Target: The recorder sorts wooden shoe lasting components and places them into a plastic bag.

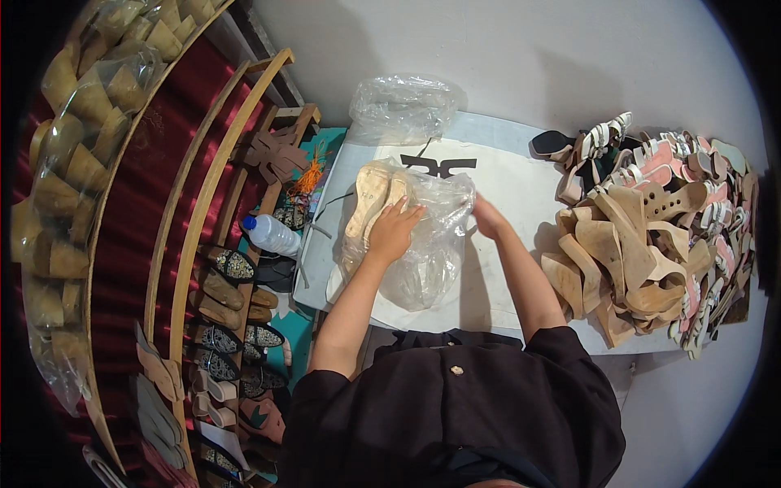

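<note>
A pair of pale wooden shoe soles [370, 198] lies on the table, at the left part of a crumpled clear plastic bag [431, 272]. My left hand [393, 233] rests on the soles and the bag, its fingers stretched out and apart. At the bag's right edge is my right hand [486, 216], closed on the plastic; its fingertips are partly hidden. Whether the soles lie inside the bag or against it, I cannot tell. Beneath them spreads a white cloth [500, 276] with a dark printed mark.
A heap of wooden wedge soles [610, 252] and strappy sandals [651, 167] covers the right of the table [521, 128]. Another clear bag [404, 108] sits at the back. Wooden racks [213, 167] with shoes and a bottle [272, 235] stand left.
</note>
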`<state>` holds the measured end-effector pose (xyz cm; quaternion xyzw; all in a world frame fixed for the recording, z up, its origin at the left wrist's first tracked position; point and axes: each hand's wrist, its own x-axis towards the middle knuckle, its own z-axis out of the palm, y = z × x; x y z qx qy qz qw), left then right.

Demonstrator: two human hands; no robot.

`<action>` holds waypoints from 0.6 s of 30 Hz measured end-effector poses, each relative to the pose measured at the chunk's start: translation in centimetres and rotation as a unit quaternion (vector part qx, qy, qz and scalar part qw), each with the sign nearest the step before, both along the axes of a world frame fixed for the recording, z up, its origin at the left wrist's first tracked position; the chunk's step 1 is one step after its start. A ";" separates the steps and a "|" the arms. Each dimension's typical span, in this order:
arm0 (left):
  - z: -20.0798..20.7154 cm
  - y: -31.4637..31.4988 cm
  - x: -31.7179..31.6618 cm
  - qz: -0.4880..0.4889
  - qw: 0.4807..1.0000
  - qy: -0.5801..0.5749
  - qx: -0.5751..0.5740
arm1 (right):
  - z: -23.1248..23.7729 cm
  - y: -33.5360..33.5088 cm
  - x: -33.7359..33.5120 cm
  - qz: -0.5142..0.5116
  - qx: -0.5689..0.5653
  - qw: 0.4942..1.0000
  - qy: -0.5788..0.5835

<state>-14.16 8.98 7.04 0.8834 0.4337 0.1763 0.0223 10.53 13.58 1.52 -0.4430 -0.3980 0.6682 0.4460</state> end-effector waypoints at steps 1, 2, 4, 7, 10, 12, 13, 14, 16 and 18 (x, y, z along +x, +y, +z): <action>-0.4 -0.4 -0.8 0.019 1.000 -0.001 -0.008 | 1.6 -1.0 -2.1 0.047 0.014 0.998 -0.038; -0.1 -0.5 -0.6 0.022 1.000 -0.006 -0.014 | 1.7 -1.2 -1.4 0.040 0.013 0.998 -0.038; 0.5 0.0 0.0 0.010 1.000 -0.003 -0.018 | 2.3 -1.3 0.7 0.099 -0.065 0.988 -0.101; -1.7 0.3 -1.7 0.033 0.999 -0.013 -0.020 | 5.5 -1.0 2.7 0.052 -0.086 0.986 -0.131; -1.3 0.6 -0.6 0.005 0.999 -0.027 -0.022 | 5.1 -0.2 6.5 -0.037 -0.034 0.963 -0.265; -0.5 0.2 -0.4 -0.019 0.999 -0.020 -0.024 | 4.2 -0.5 6.5 -0.097 -0.013 0.922 -0.374; -0.4 0.2 -0.1 -0.011 0.999 -0.031 -0.021 | 3.8 -0.7 6.5 -0.153 0.010 0.865 -0.477; -0.2 0.1 -0.4 0.004 0.999 -0.040 -0.016 | 3.5 -1.3 5.6 -0.187 0.007 0.854 -0.485; 0.1 0.1 -0.6 0.017 0.999 -0.035 -0.030 | 3.7 -3.3 3.1 -0.265 0.113 0.794 -0.535; 0.3 -0.2 -0.4 0.028 0.998 -0.030 -0.048 | 4.3 -5.8 0.9 -0.299 0.257 0.751 -0.530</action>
